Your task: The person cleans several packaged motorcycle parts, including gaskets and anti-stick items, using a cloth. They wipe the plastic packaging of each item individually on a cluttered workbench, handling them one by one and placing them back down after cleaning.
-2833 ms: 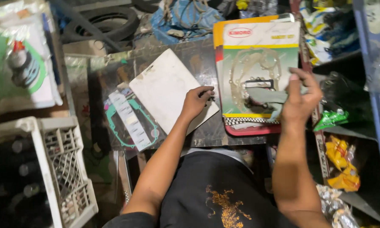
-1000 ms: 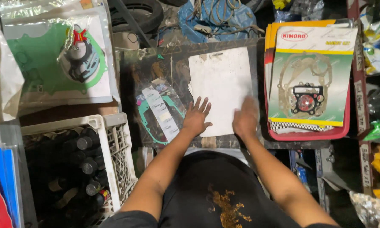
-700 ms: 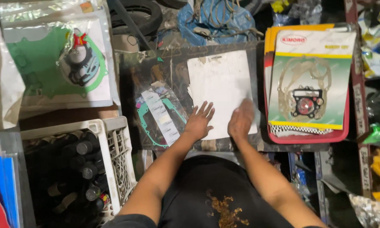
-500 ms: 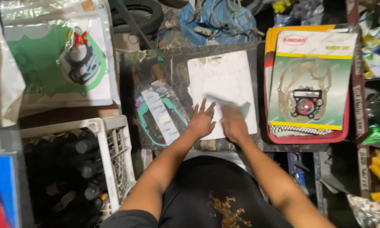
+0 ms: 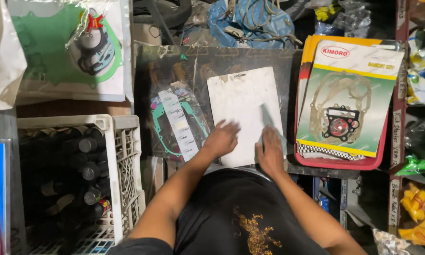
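Both palms flat on the white card sheet (image 5: 243, 113) on the dark worktop (image 5: 174, 71).

Your left hand (image 5: 222, 140) rests spread and open on the sheet's lower left edge, holding nothing; your right hand (image 5: 270, 153) lies flat on the lower right corner, fingers blurred, so how wide they are I cannot tell. The sheet lies between the bagged green gasket set (image 5: 177, 123) on its left and the stack of carded gasket kits (image 5: 347, 101) on its right — apart from both. Keep the left palm pressing down as an anchor and sweep with the right in even strokes, staying on the sheet — the white bottle crate (image 5: 122, 160) sits near your left elbow.
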